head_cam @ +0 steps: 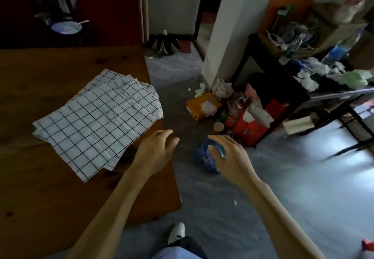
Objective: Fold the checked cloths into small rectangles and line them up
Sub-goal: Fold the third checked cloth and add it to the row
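Several white cloths with a dark check (97,121) lie unfolded in a loose, fanned stack on the brown wooden table (40,188), their right corner hanging over the table's right edge. My left hand (155,151) hovers at that edge, just below and right of the stack, fingers relaxed and holding nothing. My right hand (226,157) hangs out over the floor to the right of the table, its fingers loosely curled and empty as far as I can see.
A crumpled blue plastic bag (205,159) lies on the grey floor behind my right hand. Boxes, packets and paper litter (232,113) pile up by the white wall corner. A dark, cluttered shelf (303,70) stands at the right. My shoe (177,232) shows below.
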Demonstrator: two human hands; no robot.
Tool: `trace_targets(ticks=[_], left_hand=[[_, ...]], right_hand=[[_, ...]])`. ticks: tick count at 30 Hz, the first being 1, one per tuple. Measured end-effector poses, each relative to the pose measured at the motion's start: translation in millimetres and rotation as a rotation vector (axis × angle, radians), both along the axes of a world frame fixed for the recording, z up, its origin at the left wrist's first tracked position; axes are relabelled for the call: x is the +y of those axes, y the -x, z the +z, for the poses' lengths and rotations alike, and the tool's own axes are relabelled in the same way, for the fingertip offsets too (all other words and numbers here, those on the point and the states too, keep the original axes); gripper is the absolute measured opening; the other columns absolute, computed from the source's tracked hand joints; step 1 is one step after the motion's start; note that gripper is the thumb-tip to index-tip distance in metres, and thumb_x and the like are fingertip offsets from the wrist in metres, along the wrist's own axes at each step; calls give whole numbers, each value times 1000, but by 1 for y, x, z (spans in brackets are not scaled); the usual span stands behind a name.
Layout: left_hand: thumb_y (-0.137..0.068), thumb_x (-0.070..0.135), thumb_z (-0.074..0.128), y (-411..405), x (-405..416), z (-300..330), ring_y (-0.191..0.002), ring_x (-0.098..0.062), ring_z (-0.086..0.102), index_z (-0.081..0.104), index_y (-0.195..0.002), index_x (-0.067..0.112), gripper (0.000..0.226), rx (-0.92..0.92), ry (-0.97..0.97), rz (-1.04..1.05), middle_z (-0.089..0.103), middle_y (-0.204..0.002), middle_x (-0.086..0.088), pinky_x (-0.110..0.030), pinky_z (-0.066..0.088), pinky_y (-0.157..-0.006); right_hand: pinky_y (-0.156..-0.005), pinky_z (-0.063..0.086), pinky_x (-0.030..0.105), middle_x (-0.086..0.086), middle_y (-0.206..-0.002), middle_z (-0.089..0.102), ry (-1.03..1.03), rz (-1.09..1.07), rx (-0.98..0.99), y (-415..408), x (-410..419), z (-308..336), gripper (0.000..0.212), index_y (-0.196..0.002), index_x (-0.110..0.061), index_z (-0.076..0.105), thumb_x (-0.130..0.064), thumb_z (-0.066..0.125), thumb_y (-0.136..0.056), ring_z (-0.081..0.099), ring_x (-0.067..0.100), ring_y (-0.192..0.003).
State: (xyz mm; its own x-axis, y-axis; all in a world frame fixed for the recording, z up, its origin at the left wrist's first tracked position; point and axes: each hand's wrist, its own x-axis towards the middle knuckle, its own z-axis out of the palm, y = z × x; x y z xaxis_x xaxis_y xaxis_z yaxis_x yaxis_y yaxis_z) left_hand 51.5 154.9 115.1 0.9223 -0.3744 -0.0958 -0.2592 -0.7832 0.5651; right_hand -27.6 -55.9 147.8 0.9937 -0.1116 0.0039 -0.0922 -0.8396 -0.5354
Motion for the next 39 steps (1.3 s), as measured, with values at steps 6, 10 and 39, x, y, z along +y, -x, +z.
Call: trace_targets(ticks=[6,10,39], left_hand=[[-97,56,28,-59,-37,1,-119,-16,52,45,-136,19,56,-50,-40,154,55,-133,-2,-34,43,-98],[-97,46,39,-87,-62,0,-122,-17,50,45,-136,21,47,-39,-60,329,52,-136,-1,-30,39,-96],[-86,22,64,-234,-147,-160,-133,-26,35,38,-138,18,58,121,-340,865,39,-143,-11,-39,31,-110]], right_hand=[[-94,38,18,-10,-131,54,-12,172,-14,-102,-43,-1,34,-129,-26,56,-34,52,-96,50,3,-115],[-93,38,19,-9,-132,54,-29,320,10,-168,-61,-17,34,-130,-28,55,-35,51,-96,52,8,-116],[-95,36,20,-3,-128,57,-79,1085,304,-445,-30,-126,33,-128,-19,56,-27,52,-96,51,10,-116]])
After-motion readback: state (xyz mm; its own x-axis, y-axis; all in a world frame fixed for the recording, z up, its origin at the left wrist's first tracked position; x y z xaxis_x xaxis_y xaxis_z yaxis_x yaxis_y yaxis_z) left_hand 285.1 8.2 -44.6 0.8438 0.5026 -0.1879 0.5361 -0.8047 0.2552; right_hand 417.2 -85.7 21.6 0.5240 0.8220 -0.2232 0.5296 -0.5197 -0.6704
